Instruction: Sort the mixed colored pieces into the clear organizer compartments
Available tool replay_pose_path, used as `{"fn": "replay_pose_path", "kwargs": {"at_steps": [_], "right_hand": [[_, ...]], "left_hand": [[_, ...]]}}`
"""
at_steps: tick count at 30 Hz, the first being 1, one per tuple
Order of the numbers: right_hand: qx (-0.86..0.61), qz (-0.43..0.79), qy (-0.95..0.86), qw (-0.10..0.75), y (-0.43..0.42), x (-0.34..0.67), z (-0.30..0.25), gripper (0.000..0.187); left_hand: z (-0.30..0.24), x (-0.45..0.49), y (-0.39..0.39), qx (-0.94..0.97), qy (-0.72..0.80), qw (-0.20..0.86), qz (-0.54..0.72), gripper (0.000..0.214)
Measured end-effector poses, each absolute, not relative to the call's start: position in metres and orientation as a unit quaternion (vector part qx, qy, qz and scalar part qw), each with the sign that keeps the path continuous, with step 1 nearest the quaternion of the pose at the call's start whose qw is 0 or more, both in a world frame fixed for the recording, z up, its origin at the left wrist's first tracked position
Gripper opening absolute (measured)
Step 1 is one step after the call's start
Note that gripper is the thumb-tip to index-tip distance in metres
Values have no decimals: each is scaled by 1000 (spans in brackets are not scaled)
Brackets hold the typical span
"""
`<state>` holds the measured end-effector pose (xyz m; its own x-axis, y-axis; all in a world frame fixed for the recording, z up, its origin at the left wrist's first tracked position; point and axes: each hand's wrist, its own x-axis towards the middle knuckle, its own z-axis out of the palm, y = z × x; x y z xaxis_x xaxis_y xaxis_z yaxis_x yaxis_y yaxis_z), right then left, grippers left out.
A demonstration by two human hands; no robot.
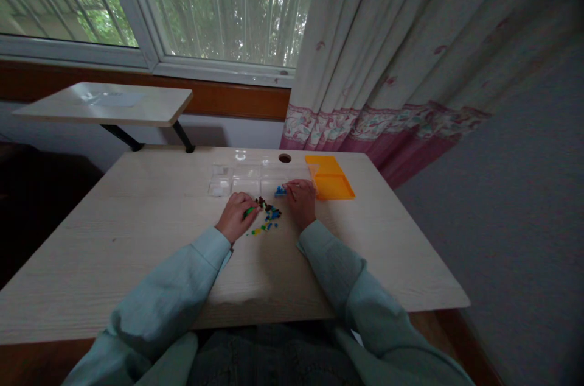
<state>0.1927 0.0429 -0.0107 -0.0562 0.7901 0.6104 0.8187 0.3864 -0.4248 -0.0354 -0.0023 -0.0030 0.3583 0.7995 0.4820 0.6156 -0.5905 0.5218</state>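
Observation:
A small pile of toy building bricks [272, 214], in blue, brown, black, yellow and green, lies on the table. My left hand [237, 215] is at the pile's left side, fingers curled, with a green brick [248, 212] showing between thumb and fingers. Behind the pile stands a clear plastic compartment box [221, 187]. Several blue bricks [280, 191] sit in its front right part. My right hand [301, 198] reaches over that part, fingertips pinched together beside the blue bricks. Whatever is between those fingertips is too small to make out.
An orange two-part tray [335, 185] lies right of the clear box. Behind the box is a round cable hole [285, 158] in the table [159, 252]. A raised shelf [150, 107] on black legs stands at the back left. A curtain [356, 81] hangs behind the table's right rear.

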Motion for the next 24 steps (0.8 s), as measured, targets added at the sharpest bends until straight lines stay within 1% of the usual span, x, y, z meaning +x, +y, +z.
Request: {"fn": "replay_pose_path", "kwargs": {"at_steps": [7,24], "right_hand": [[-548,-15,-732,405,43,192,-11,24],[-551,-10,-731,401,43,192,-13,23]], "left_hand": [[1,-30,-8,851,410,124,303,16],[1,-23,-11,864,430,95,243,13]]}}
